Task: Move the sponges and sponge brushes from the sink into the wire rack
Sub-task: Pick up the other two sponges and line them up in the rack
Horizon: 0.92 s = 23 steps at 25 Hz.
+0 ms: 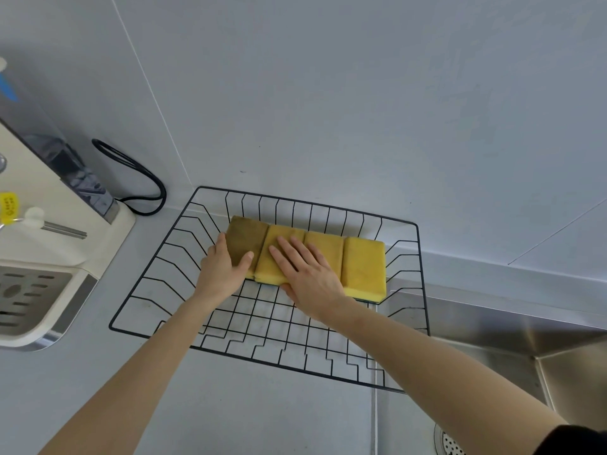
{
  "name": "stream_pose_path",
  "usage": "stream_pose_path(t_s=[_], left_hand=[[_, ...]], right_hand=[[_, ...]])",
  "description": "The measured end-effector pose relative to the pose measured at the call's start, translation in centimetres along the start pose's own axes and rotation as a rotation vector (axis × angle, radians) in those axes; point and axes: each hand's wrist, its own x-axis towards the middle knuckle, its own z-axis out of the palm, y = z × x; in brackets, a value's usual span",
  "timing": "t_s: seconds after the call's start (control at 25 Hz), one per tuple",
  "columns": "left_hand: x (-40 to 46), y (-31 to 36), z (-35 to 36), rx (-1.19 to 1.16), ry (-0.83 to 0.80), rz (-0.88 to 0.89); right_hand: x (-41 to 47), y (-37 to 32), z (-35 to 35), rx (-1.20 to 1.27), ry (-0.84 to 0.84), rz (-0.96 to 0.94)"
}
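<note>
My left hand [223,270] and right hand [308,274] lie on four yellow sponges [308,257] at the centre of the frame; the leftmost one is stained a darker olive-brown. The wire rack [256,353] under them is black, a grid pattern over the pale grey counter [230,408]. At the left, the appliance [65,224] is cream with a yellow tag [9,207]; a black cable [144,178] loops behind it. At the lower right, the sink [525,330] is silver steel.

sponges [305,254] fill wire rack [422,274] rear, front floor free
</note>
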Motion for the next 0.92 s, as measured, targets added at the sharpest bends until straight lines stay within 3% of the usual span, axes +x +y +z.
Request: stream_pose_path(t_s=[0.2,0.4,0.92], left_hand=[[0.4,0.1,0.6,0.064,-0.026,-0.047],[0.0,0.8,0.2,0.114,-0.072,-0.070],[-4.7,3.3,-3.8,0.264,-0.071,0.095]], right_hand=[[0.1,-0.1,0.3,-0.011,0.013,0.005],[-0.1,-0.1,-0.9,0.015,-0.091,0.000],[-4.3,-0.8,-7.0,0.033,-0.090,0.111]])
